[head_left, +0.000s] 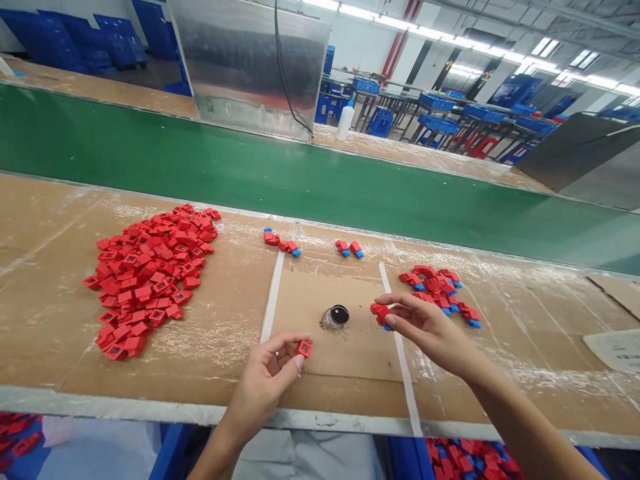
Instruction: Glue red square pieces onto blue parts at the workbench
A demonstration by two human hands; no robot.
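Note:
Between thumb and fingers, my left hand [273, 373] pinches a small red plastic block [303, 349] with a square opening facing up. My right hand [425, 327] grips a red-and-blue plastic piece [381, 315] by its blue end, over the right side of a cardboard sheet [310, 293]. On the sheet, between both hands and touching neither, stands a small round container [336, 317] with a dark top and dark specks around its base. To the right of my right hand lies a pile of red-and-blue pieces [437, 283].
A large heap of red blocks [155, 267] covers the left of the table. Several red-and-blue pieces [349, 249] lie behind the sheet. A green conveyor belt [250, 160] runs beyond. Below the front edge, a blue bin [407, 457] holds more pieces. A white bottle [345, 121] stands behind the belt.

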